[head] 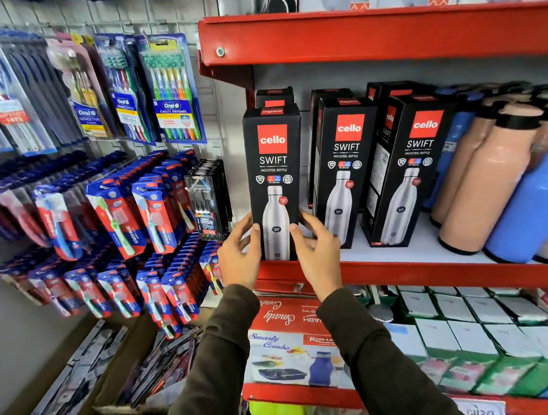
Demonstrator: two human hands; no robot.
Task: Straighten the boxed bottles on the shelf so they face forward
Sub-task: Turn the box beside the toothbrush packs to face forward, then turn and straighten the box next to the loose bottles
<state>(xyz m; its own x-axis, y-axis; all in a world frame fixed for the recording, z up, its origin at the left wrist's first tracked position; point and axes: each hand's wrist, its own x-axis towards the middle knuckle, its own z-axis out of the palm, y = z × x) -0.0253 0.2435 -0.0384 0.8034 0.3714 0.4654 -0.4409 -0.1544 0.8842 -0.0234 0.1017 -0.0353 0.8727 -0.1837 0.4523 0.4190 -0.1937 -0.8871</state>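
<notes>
Three black boxed bottles with red logos stand along the front of the red shelf [424, 272]. The left box [273, 164] faces forward at the shelf's left end. My left hand [240, 252] grips its lower left edge and my right hand [316, 249] grips its lower right edge, thumbs on the front face. The middle box [345, 161] faces mostly forward. The right box [415, 165] is turned so its left side panel shows. More black boxes stand behind them, partly hidden.
Loose peach bottles [480, 181] and blue bottles [527, 211] lean at the shelf's right. Hanging toothbrush packs [136, 212] fill the wall on the left. A lower shelf holds a red combo box [289, 340] and white-topped boxes [476, 333]. Another red shelf [369, 33] is overhead.
</notes>
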